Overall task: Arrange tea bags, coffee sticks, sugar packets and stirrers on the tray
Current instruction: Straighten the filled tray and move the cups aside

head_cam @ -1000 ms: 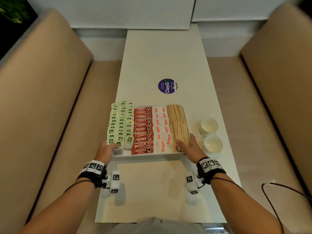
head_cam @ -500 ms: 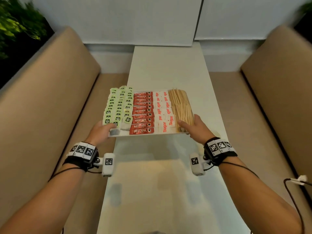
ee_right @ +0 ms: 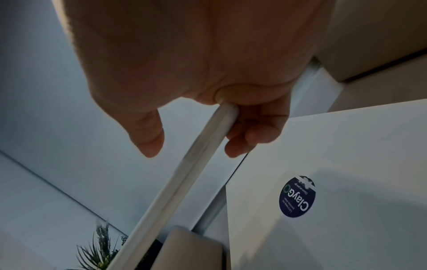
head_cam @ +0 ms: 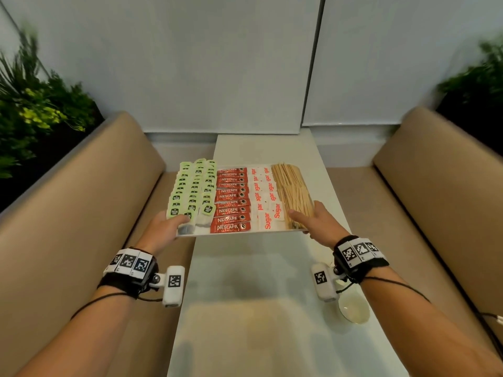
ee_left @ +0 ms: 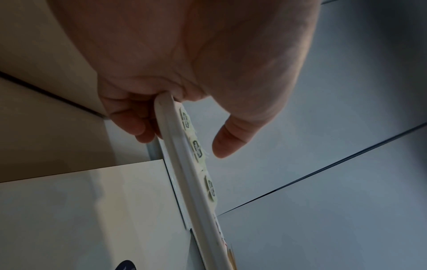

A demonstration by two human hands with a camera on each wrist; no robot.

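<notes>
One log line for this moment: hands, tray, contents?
left hand: grips tray | right hand: grips tray | tray: lifted above table | contents: tea bags, coffee sticks, sugar packets, stirrers

Tray (head_cam: 239, 234) now lifted off the table (head_cam: 261, 295), higher than a second ago, in both hands.

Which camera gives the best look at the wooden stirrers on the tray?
The head view: the wooden stirrers lie in full along the right side of the tray, beside the right hand. The left wrist view shows only a sliver of them past the tray's rim. The right wrist view shows just the rim, no stirrers.
</notes>
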